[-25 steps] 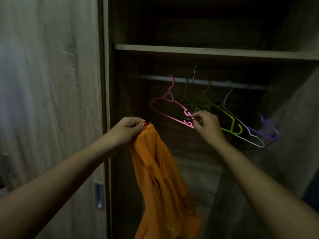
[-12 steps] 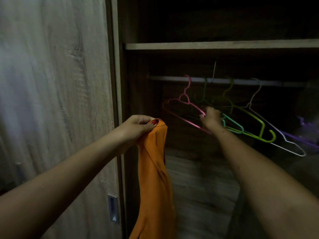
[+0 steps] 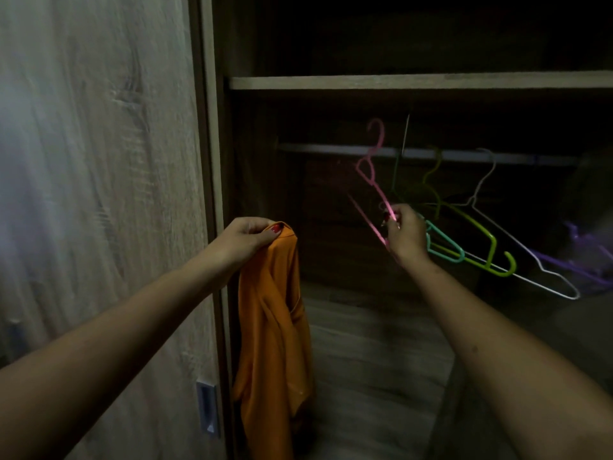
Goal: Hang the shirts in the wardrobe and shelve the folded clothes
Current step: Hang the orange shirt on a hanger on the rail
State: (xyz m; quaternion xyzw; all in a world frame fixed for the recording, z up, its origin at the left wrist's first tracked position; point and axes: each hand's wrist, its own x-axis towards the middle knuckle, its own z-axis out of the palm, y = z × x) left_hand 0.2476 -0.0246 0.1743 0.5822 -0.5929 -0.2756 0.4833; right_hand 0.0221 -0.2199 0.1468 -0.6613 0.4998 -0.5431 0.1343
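My left hand pinches the top of an orange shirt, which hangs limp in front of the wardrobe's left jamb. My right hand grips the lower part of a pink hanger; its hook rises above the hanging rail, off the rail. Green, teal, yellow-green, white and purple hangers stay bunched on the rail just right of my hand.
A wooden shelf spans the wardrobe above the rail. The sliding door with a recessed handle stands at the left. The wardrobe floor panel lies below, dim and blurred.
My right hand has lifted the pink hanger, so its hook now stands above the rail instead of on it. The orange shirt and my left hand have stayed about where they were.
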